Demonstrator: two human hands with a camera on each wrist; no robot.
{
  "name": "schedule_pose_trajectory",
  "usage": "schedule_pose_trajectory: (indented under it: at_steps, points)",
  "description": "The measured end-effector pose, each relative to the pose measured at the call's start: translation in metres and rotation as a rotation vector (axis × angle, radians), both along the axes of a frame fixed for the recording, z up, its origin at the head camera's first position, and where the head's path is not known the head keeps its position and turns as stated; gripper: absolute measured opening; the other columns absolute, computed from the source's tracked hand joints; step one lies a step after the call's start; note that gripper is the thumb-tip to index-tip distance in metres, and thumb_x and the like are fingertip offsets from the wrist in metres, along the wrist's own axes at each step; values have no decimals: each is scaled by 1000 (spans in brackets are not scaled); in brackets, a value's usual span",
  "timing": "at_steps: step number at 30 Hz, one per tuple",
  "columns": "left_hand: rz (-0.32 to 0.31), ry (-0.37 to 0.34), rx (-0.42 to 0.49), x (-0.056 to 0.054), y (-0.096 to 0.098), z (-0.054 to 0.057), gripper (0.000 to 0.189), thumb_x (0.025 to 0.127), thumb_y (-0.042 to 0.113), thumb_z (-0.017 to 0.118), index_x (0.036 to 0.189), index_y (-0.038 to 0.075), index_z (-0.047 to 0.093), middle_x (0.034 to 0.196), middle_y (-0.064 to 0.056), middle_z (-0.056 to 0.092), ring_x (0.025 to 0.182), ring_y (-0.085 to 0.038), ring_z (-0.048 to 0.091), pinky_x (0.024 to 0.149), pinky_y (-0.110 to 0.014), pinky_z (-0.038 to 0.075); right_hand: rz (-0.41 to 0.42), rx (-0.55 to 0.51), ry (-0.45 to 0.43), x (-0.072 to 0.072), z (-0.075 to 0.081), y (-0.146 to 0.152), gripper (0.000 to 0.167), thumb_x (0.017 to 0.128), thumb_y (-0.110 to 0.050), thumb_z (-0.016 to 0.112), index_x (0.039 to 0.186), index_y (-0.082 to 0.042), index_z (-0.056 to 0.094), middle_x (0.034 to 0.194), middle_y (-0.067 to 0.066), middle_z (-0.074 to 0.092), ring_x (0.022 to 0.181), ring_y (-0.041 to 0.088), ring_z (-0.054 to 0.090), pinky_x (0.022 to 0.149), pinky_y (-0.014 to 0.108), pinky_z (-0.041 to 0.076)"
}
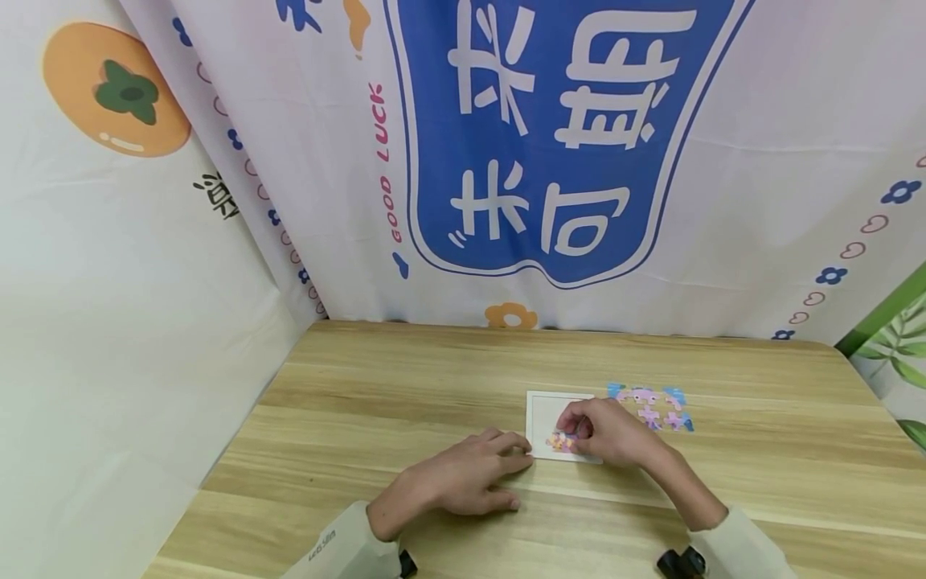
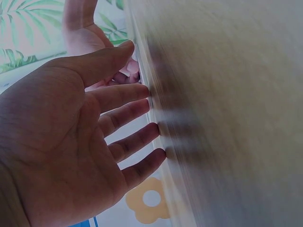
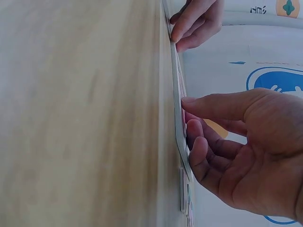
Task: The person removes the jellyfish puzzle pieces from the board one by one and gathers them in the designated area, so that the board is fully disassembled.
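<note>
A white puzzle tray (image 1: 538, 406) lies on the wooden table, with a small cluster of joined pink and yellow puzzle pieces (image 1: 559, 441) in its lower part. My right hand (image 1: 615, 430) reaches over the tray's right side. Its thumb and curled fingers pinch a puzzle piece down at the cluster, mostly hidden by the fingers. In the right wrist view the thumb tip (image 3: 188, 100) is right at the tray's surface. My left hand (image 1: 481, 474) rests palm down with fingers extended, its fingertips at the tray's lower left edge.
Loose pink and blue puzzle pieces (image 1: 649, 416) lie on the table just right of the tray, some partly behind the right hand. A printed cloth (image 1: 347, 265) hangs along the table's far edge, and another white cloth (image 1: 239, 322) hangs at the left.
</note>
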State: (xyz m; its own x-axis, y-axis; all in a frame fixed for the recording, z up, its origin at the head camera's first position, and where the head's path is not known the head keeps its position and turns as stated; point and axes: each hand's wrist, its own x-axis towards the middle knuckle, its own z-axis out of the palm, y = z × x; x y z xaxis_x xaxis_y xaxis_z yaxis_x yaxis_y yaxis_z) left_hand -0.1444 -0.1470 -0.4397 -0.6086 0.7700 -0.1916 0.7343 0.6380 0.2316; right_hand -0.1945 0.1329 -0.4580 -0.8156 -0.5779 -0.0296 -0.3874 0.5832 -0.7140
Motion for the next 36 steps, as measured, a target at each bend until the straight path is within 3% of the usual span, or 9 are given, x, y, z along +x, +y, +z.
schedule_pose_trajectory:
  at_steps: [36]
  points:
    - [18, -15, 0, -2, 2, -2, 60, 106, 48, 66, 159, 22, 54, 163, 5, 48, 147, -17, 47, 120, -41, 48, 24, -22, 16, 2, 1, 0, 24, 89, 6, 76, 104, -11, 71, 90, 1, 68, 79, 7, 57, 69, 22, 51]
